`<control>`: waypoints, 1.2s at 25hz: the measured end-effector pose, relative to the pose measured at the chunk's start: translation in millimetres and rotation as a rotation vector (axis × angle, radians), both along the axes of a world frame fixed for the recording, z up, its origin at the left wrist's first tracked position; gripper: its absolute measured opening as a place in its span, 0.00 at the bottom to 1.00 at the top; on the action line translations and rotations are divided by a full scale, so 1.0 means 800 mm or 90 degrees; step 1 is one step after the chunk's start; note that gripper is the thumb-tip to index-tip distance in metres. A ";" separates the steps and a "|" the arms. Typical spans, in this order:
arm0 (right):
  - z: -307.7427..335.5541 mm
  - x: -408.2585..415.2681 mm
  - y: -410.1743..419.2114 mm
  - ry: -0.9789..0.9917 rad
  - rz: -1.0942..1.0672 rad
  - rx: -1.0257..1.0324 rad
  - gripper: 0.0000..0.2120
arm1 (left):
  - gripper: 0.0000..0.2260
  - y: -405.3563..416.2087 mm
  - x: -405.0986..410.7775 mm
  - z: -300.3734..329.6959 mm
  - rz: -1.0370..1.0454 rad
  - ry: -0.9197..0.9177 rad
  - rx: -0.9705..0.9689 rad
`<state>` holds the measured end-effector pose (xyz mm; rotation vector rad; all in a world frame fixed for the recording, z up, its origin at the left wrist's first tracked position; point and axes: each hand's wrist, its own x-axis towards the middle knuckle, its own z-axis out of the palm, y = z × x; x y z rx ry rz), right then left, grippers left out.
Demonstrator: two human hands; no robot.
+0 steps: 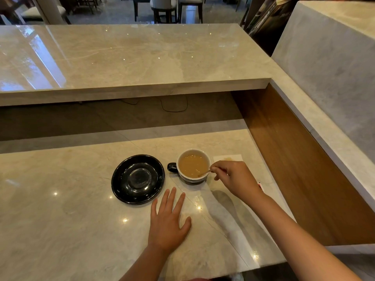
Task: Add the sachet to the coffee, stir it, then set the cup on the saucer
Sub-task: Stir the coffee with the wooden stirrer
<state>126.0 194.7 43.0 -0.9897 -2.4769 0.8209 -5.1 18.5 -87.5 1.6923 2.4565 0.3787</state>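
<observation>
Hands are working apart: the right hand is pinching a stirrer in the coffee cup, just beside the empty saucer; the left hand is lying flat, fingers spread, on the surface.

Pale marble counter, polished, scattered ceiling-light reflections. White paper napkin near counter's right edge, lying flat, tan stain at its far side. Small white-and-red item close to right edge, mostly hidden; cannot identify.

Raised marble ledge runs along the far side, glossy, window reflection at its left end. Dark recess below the ledge; black cable looped there. Wood panel walls the right side, capped by a grey marble slab.

Beyond the ledge: dark-framed chairs with pale cushions, on a shiny floor.
</observation>
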 end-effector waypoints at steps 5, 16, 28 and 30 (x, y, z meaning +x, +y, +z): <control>-0.019 -0.017 -0.016 0.118 -0.060 -0.105 0.06 | 0.29 0.000 0.000 -0.002 0.006 -0.002 -0.007; -0.030 -0.012 -0.008 0.087 -0.079 0.168 0.15 | 0.29 0.001 0.000 -0.004 0.007 0.002 -0.021; -0.017 -0.001 -0.028 0.069 -0.112 -0.030 0.06 | 0.29 -0.001 0.000 -0.004 0.005 0.009 -0.007; -0.010 0.004 -0.027 0.093 -0.145 -0.084 0.07 | 0.29 0.000 0.000 -0.005 0.003 0.007 -0.008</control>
